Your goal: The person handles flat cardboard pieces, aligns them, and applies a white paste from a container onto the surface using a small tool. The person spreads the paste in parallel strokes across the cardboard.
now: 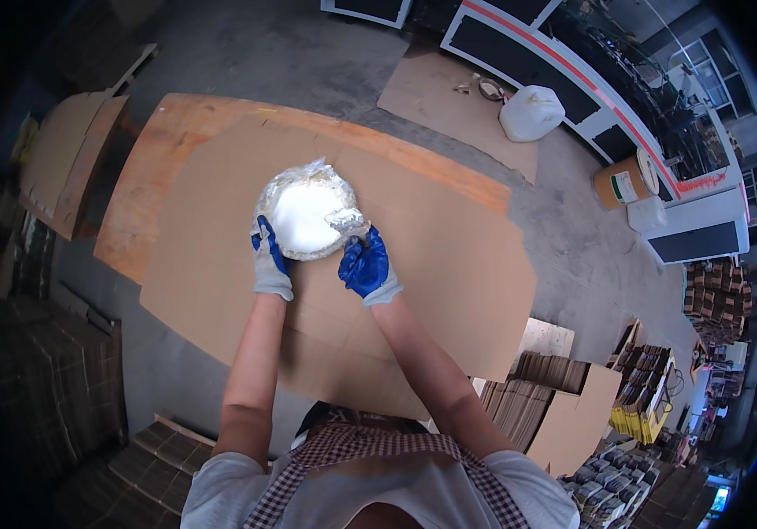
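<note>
A round, shallow thing with a bright white face (301, 216) and crinkled clear wrap round its rim lies on a brown cardboard sheet (423, 291). It looks like a wrapped roll or disc; glare hides its surface detail. My left hand (271, 256), in a grey glove with blue coating, grips its left edge with the thumb at the rim. My right hand (366, 267), gloved alike, is closed at the lower right rim on a crumpled piece of the shiny wrap (346, 220). The cardboard covers most of a wooden board (145, 176).
Stacks of flat cardboard stand at the left (52, 370) and lower right (519, 410). Beyond the table are a white plastic jug (532, 113), a brown drum (623, 181) and a long white machine (572, 75) with a red stripe.
</note>
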### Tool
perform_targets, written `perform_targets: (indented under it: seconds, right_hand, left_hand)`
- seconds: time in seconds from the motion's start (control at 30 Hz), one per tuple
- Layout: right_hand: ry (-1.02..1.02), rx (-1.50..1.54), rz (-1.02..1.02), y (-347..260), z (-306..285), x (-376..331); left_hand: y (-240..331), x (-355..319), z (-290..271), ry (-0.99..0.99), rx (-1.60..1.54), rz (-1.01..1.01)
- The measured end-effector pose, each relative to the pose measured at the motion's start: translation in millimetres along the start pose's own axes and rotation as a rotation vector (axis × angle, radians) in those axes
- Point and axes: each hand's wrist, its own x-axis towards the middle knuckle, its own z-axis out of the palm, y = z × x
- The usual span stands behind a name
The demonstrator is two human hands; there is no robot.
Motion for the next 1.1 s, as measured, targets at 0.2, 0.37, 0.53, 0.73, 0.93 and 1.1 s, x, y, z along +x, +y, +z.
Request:
perform_targets:
  seconds: [0.2, 0.37, 0.53, 0.73, 0.93, 1.1]
  right_hand:
    - [0.051, 0.023, 0.001, -3.7, -7.2, 0.7]
    - [0.018, 0.018, -0.023, 2.5, -4.4, 4.7]
    - [0.036, 0.042, -0.071, -3.1, 0.3, -9.5]
    - [-0.026, -0.017, -0.193, -27.8, -10.6, -59.2]
    - [0.139, -0.295, -0.604, -85.4, -42.9, -151.8]
    - [0.430, -0.718, -1.024, -95.1, -45.2, -170.7]
  left_hand:
    - [15.5, -42.4, 42.0, 0.369, 0.730, 0.565]
    - [27.8, -43.8, 38.7, 0.229, 0.647, 0.632]
    - [60.3, -76.2, 34.0, 0.206, 0.856, 0.903]
    - [38.5, -138.5, 57.3, -0.665, 1.026, 0.473]
    - [-35.3, -113.8, 95.1, -0.530, 1.236, 0.692]
    - [-85.2, -96.7, 95.9, -0.312, 1.617, 0.804]
